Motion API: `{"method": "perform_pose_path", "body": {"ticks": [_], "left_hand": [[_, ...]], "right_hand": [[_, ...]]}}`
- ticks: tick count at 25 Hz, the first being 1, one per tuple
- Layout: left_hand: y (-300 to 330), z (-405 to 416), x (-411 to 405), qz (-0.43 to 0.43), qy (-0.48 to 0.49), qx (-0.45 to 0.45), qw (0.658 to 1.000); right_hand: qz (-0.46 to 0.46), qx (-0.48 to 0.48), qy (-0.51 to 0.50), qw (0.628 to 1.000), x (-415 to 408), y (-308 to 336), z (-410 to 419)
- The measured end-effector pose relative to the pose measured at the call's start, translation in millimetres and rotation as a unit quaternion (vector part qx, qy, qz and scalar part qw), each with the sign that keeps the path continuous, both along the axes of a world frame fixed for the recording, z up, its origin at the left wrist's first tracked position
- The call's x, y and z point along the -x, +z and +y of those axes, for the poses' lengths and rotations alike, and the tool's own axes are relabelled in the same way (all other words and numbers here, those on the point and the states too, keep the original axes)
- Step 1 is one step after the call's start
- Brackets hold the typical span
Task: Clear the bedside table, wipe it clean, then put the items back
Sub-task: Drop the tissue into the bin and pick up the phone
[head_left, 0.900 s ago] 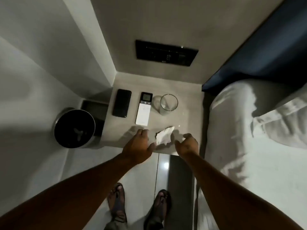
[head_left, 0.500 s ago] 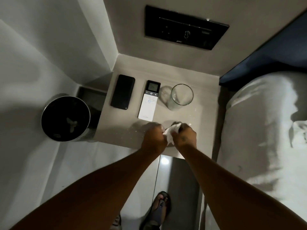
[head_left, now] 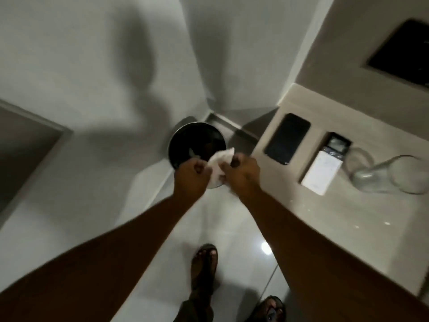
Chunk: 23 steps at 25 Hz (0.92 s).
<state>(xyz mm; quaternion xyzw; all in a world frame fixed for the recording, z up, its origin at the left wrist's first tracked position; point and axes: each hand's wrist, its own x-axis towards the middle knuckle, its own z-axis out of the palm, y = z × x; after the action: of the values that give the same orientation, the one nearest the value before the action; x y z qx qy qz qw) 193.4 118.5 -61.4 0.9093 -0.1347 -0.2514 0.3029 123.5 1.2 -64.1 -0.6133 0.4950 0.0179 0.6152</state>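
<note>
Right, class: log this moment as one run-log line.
hands: left and right hold crumpled white tissue | over: round black bin | on beige table: black phone, white remote, clear glass

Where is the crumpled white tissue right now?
In the head view, the crumpled white tissue is held between the left hand and right hand, over the round black waste bin, left of the bedside table.

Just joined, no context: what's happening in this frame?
A person holds a crumpled white tissue in both hands, left hand and right hand, above the open black bin on the floor beside the bedside table. The phone, remote and glass sit on the table, so it isn't cleared yet.
</note>
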Motion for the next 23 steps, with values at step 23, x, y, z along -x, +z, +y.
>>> {"method": "perform_pose_path", "body": {"ticks": [23], "left_hand": [[-41, -182, 36, -0.105, -0.226, -0.069, 0.966]], "right_hand": [[0.132, 0.089, -0.086, 0.983, 18, -10, -178]]}}
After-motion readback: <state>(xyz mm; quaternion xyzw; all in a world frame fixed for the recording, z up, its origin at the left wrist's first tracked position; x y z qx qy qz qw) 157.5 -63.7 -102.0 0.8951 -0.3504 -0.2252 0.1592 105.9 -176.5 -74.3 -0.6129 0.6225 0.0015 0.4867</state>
